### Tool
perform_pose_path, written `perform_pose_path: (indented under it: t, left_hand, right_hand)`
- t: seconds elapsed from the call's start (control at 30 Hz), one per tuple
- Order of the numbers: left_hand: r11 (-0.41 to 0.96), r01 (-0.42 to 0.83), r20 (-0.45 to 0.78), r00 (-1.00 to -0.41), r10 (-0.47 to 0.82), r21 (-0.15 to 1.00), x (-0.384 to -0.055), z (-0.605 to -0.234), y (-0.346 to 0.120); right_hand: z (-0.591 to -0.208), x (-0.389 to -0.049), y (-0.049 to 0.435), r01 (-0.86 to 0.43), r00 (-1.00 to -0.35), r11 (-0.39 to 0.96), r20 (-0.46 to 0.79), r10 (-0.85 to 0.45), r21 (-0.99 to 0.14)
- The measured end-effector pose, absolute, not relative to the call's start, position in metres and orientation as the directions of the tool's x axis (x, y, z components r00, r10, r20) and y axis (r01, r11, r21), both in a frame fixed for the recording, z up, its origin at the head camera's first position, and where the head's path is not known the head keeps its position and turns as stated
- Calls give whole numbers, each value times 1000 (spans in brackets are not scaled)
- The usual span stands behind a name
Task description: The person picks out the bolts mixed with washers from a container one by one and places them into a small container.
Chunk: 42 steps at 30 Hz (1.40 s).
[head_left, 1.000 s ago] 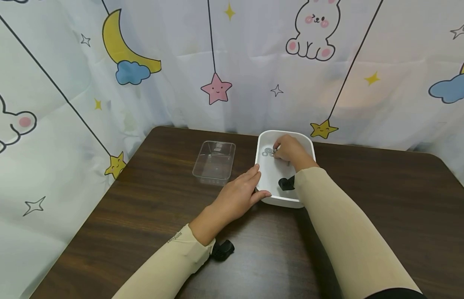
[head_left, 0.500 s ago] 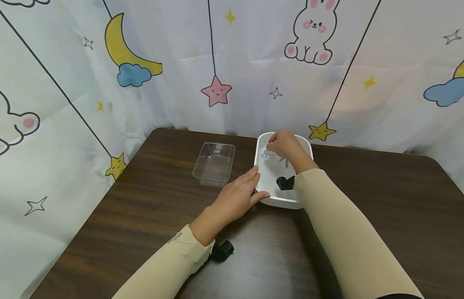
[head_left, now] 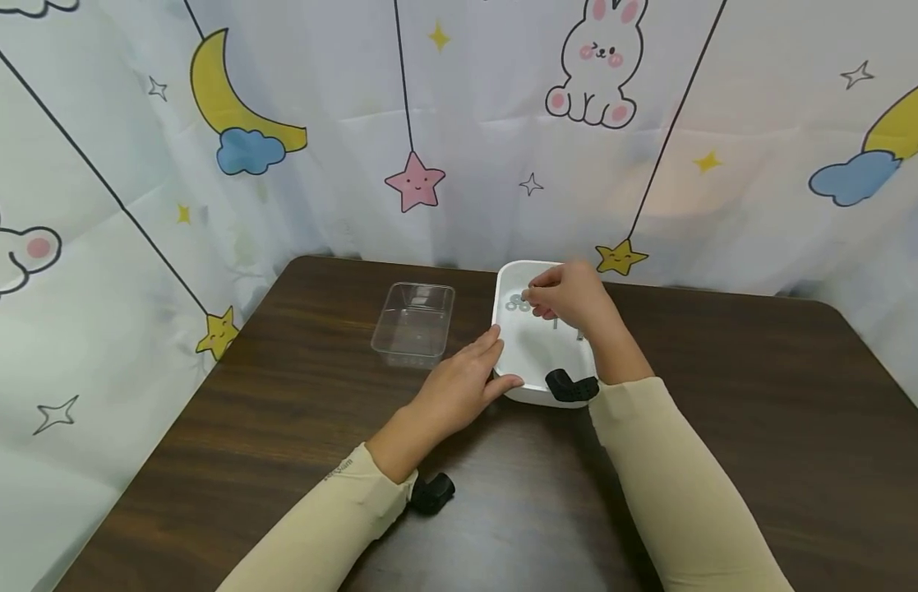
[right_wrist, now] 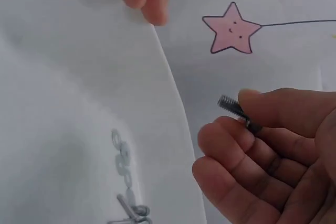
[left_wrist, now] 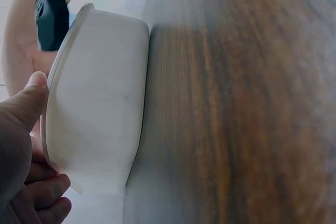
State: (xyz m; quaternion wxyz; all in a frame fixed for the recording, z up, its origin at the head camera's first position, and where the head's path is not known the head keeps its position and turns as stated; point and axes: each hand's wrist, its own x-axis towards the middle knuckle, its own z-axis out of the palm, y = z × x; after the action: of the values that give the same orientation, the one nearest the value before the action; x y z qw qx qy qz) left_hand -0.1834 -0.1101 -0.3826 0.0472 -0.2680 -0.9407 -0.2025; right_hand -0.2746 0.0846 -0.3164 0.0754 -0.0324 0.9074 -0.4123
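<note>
My right hand pinches a dark threaded bolt between thumb and forefinger, its thread sticking out past the fingertips. That hand is over the far part of a white tub. Inside the tub lie several grey washers and a few bolts near the far wall. My left hand rests against the tub's near left corner, fingers straight along its left side. Its thumb touches the front rim.
To the left of the tub, a clear plastic box stands on the dark wooden table. A white curtain printed with stars, moons and rabbits hangs behind the table's far edge.
My right hand has lifted away from the washers with the bolt in its fingertips, and its wrist has turned and drawn back. The left hand keeps its place on the tub.
</note>
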Motion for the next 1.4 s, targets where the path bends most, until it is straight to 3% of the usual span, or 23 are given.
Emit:
perform_pose_path:
  t: [0.33, 0.63, 0.83, 1.07, 1.4]
  left_hand:
    - [769, 534, 214, -845, 490, 352, -185, -384, -111]
    - [772, 516, 161, -855, 494, 372, -186, -383, -117]
    - [752, 538, 227, -843, 488, 382, -186, -378, -129]
    - [778, 491, 341, -863, 373, 392, -194, -371, -172]
    - [821, 233, 106, -972, 209, 520, -206, -384, -239]
  right_hand:
    - [-329, -248, 90, 16, -996, 523, -61, -68, -852]
    - [-348, -248, 81, 7, -996, 486, -48, -72, -874]
    - [-359, -248, 75, -21, -996, 479, -21, -82, -878]
    - [-360, -248, 72, -55, -994, 465, 4, -110, -884]
    - [-363, -249, 71, -83, -992, 504, 22, -126, -859]
